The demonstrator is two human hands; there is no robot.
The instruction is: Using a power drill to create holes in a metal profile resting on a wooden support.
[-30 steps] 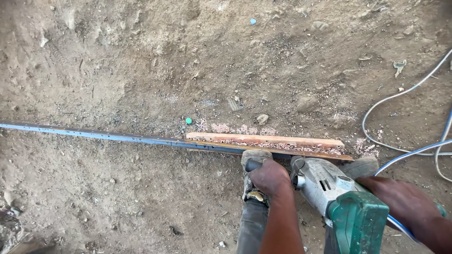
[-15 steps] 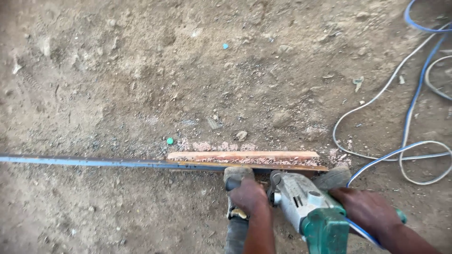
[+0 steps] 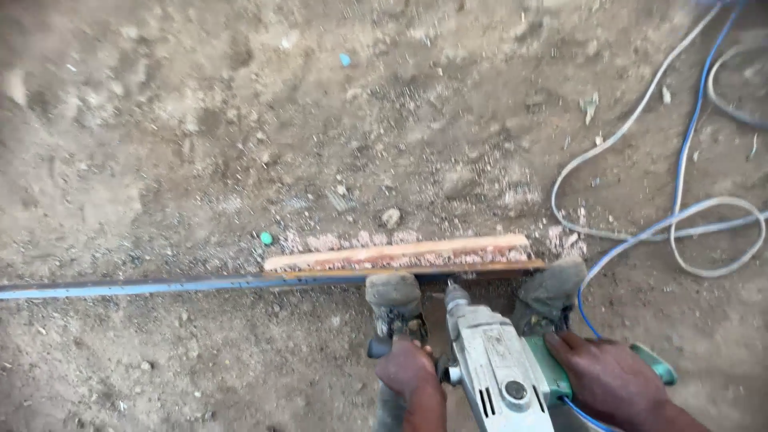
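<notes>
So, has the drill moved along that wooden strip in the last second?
No. The drill meets the wooden strip just right of its middle, between the two shoes, as before; only the camera's view has shifted.

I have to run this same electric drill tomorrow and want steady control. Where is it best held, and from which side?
Grip the drill two-handed, from behind. The right hand wraps the green rear handle; the left hand grasps the dark side handle jutting left near the chuck. The nose points down toward the wooden strip, so both handles face the operator.
</notes>
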